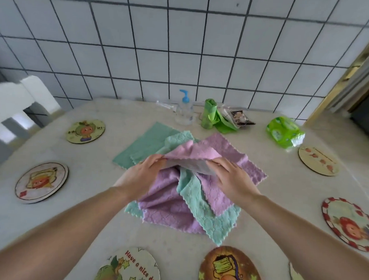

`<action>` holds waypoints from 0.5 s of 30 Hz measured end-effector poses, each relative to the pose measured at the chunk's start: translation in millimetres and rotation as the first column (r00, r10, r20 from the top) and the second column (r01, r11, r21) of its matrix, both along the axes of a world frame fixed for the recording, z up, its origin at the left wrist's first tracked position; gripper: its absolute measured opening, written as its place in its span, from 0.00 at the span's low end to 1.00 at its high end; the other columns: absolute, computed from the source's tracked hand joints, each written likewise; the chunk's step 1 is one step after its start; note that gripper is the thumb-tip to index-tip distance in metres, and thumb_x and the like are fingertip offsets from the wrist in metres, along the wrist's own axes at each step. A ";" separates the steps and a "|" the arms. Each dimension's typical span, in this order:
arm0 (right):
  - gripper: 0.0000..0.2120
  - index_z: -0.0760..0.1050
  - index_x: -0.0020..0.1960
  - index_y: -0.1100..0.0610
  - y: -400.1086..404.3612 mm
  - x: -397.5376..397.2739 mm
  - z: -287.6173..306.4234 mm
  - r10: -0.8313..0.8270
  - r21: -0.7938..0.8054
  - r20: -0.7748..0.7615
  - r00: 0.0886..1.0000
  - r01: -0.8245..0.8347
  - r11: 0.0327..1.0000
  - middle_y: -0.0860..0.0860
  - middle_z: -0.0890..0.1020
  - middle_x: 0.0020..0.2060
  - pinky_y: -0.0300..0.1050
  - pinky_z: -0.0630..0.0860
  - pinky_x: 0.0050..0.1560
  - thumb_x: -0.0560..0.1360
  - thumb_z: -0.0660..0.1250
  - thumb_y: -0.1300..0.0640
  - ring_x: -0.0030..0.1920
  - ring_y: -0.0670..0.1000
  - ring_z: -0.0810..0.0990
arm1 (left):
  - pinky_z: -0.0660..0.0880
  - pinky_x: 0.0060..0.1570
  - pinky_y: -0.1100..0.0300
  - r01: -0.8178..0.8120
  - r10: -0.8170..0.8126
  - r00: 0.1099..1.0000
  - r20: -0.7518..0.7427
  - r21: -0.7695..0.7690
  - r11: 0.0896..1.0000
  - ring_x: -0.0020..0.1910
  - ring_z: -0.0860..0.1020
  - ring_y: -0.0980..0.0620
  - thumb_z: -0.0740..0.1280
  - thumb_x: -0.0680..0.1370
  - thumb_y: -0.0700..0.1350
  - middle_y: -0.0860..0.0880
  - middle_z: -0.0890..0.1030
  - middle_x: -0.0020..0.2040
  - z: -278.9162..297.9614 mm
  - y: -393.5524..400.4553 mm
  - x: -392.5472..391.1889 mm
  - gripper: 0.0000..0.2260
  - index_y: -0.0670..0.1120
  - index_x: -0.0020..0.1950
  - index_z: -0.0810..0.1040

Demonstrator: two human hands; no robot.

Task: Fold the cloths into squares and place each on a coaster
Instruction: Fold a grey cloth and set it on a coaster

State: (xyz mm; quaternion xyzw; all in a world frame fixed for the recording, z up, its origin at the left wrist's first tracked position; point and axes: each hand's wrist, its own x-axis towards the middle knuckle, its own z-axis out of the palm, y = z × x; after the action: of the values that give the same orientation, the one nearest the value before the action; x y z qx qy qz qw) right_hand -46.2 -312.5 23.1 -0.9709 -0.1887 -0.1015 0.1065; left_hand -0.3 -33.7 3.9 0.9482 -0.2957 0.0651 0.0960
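We're on the first fold: our left hand (146, 173) and right hand (230, 176) each pinch an edge of the pink cloth (196, 154), lifted over the heap of cloths (177, 204) at mid-table. Every coaster (41, 182) we see sits bare. Next, we'd say, bring the edges together squarely.

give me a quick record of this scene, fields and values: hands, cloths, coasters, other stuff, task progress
left hand: grips one edge of the pink cloth
right hand: grips the opposite edge of the same cloth
cloth pile: purple and teal cloths, unfolded and overlapping, mid-table under the hands
coasters: seven round ones in view, all bare, e.g. far left, far right, near one reading "Have a nice day"
back of table: pump bottle, green bag roll, green wipes pack
progress: no folded cloth on any coaster yet
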 end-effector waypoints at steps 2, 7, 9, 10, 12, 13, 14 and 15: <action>0.26 0.70 0.68 0.53 3.3 11.6 22.8 -0.014 0.040 0.035 0.999 0.012 0.999 0.49 0.75 0.60 0.48 0.76 0.56 0.72 0.65 0.68 0.58 0.51 0.75 | 0.77 0.52 0.50 -0.022 0.022 1.000 -0.006 -0.086 0.996 0.56 0.77 0.43 0.62 0.72 0.31 0.50 0.66 0.68 15.2 5.9 6.9 0.30 0.52 0.70 0.63; 0.18 0.71 0.66 0.50 18.3 30.6 86.8 -0.137 0.311 0.078 0.988 0.106 0.944 0.46 0.77 0.58 0.39 0.70 0.57 0.77 0.60 0.62 0.55 0.45 0.74 | 0.71 0.56 0.55 -0.124 0.142 0.988 0.056 -0.240 0.963 0.59 0.74 0.46 0.59 0.76 0.33 0.48 0.72 0.66 73.0 32.3 12.2 0.21 0.47 0.68 0.67; 0.19 0.71 0.66 0.50 29.7 38.4 108.9 -0.156 0.400 0.105 0.982 0.102 0.911 0.47 0.77 0.56 0.41 0.72 0.55 0.77 0.61 0.61 0.53 0.47 0.76 | 0.68 0.54 0.59 -0.164 0.201 0.976 0.088 -0.319 0.934 0.56 0.75 0.47 0.58 0.78 0.35 0.48 0.75 0.63 101.2 47.6 11.2 0.18 0.46 0.67 0.68; 0.18 0.72 0.65 0.51 37.0 41.6 118.3 -0.156 0.439 0.117 0.981 0.089 0.894 0.47 0.77 0.55 0.42 0.73 0.56 0.76 0.62 0.62 0.52 0.47 0.77 | 0.68 0.53 0.59 -0.157 0.213 0.969 0.122 -0.356 0.921 0.56 0.75 0.48 0.59 0.78 0.36 0.48 0.76 0.62 114.2 56.5 10.5 0.18 0.46 0.67 0.69; 0.16 0.76 0.60 0.51 55.0 45.8 135.5 -0.165 0.526 0.148 0.975 0.064 0.848 0.46 0.77 0.52 0.38 0.73 0.54 0.75 0.63 0.63 0.48 0.41 0.77 | 0.71 0.53 0.57 -0.137 0.227 0.953 0.200 -0.385 0.913 0.56 0.76 0.48 0.61 0.77 0.38 0.49 0.77 0.60 135.3 78.1 11.1 0.18 0.47 0.66 0.71; 0.14 0.77 0.57 0.51 65.0 46.5 144.1 -0.180 0.569 0.161 0.970 0.058 0.821 0.45 0.78 0.49 0.32 0.72 0.51 0.74 0.63 0.64 0.45 0.38 0.77 | 0.72 0.52 0.55 -0.146 0.247 0.941 0.231 -0.382 0.913 0.55 0.77 0.47 0.62 0.77 0.40 0.49 0.78 0.58 142.6 90.9 13.0 0.16 0.48 0.64 0.73; 0.13 0.77 0.54 0.51 75.7 47.0 152.4 -0.197 0.605 0.167 0.966 0.058 0.794 0.45 0.78 0.46 0.29 0.71 0.47 0.74 0.64 0.64 0.43 0.36 0.76 | 0.74 0.49 0.55 -0.181 0.289 0.928 0.237 -0.390 0.903 0.52 0.78 0.47 0.63 0.77 0.43 0.49 0.80 0.55 148.2 104.9 16.1 0.12 0.48 0.60 0.76; 0.11 0.77 0.51 0.51 86.0 47.4 159.9 -0.211 0.631 0.166 0.963 0.061 0.774 0.44 0.79 0.43 0.30 0.70 0.43 0.74 0.64 0.64 0.40 0.36 0.76 | 0.74 0.43 0.56 -0.239 0.346 0.916 0.205 -0.414 0.878 0.48 0.79 0.46 0.63 0.77 0.47 0.50 0.81 0.49 154.2 119.6 18.9 0.08 0.49 0.54 0.78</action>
State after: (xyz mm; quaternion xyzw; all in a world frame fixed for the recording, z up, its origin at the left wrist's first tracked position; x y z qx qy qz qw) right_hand 1.2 -226.5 183.0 -0.8748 -0.0846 -0.2755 0.3894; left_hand 18.5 85.9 158.1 0.9271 -0.1398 0.2649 0.2254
